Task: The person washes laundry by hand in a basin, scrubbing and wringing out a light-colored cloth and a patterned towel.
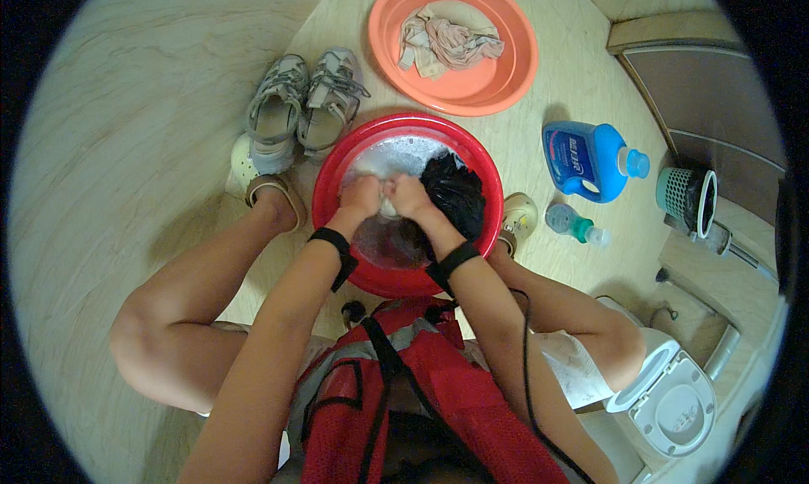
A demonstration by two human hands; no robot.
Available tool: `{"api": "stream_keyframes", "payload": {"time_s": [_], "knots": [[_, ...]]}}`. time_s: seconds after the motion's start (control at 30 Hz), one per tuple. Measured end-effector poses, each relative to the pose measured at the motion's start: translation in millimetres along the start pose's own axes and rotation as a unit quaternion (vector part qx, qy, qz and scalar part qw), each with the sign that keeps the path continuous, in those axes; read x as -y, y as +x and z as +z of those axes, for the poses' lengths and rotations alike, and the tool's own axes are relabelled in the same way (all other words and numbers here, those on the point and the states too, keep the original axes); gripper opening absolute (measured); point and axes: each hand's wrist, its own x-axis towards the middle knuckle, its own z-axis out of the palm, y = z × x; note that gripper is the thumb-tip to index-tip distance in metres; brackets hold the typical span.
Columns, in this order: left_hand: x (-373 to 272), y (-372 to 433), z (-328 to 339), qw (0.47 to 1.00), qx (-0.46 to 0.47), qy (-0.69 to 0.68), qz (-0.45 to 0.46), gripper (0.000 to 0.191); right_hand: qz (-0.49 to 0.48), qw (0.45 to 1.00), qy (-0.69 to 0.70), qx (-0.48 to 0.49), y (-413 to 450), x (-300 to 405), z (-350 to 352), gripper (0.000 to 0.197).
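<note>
A red plastic basin (409, 122) of soapy water stands on the floor between my feet. Over the water, my left hand (362, 194) and my right hand (405, 195) are fisted side by side. Both grip a small piece of white cloth (387, 208), mostly covered by my fingers. Black cloth (456, 193) lies bunched against the basin's right side, partly above the water and close to my right hand. More dark fabric shows dimly under the water below my wrists.
An orange basin (521, 79) with pale crumpled garments (452, 41) stands beyond. Grey sandals (303, 104) are at the left. A blue detergent bottle (584, 158) and a small clear bottle (572, 222) stand at the right, near a green waste basket (681, 193). A toilet (676, 408) is behind right.
</note>
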Motion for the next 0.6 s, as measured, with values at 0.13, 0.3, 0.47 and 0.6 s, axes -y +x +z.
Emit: {"api": "stream_keyframes", "payload": {"time_s": [0.13, 0.3, 0.47, 0.6], "knots": [[7, -10, 1, 0.819, -0.045, -0.567, 0.074, 0.031, 0.174, 0.876, 0.442, -0.088, -12, 15, -27, 0.044], [-4, -33, 16, 0.609, -0.146, -0.779, -0.010, 0.042, -0.016, 0.948, 0.173, -0.266, -53, 96, -23, 0.043], [-71, -69, -39, 0.603, -0.062, -0.795, -0.032, 0.030, -0.019, 0.947, 0.055, -0.317, -63, 67, -45, 0.037], [-72, -74, -42, 0.602, -0.024, -0.798, -0.020, 0.026, -0.164, 0.922, 0.000, -0.350, -78, 71, -26, 0.039]]}}
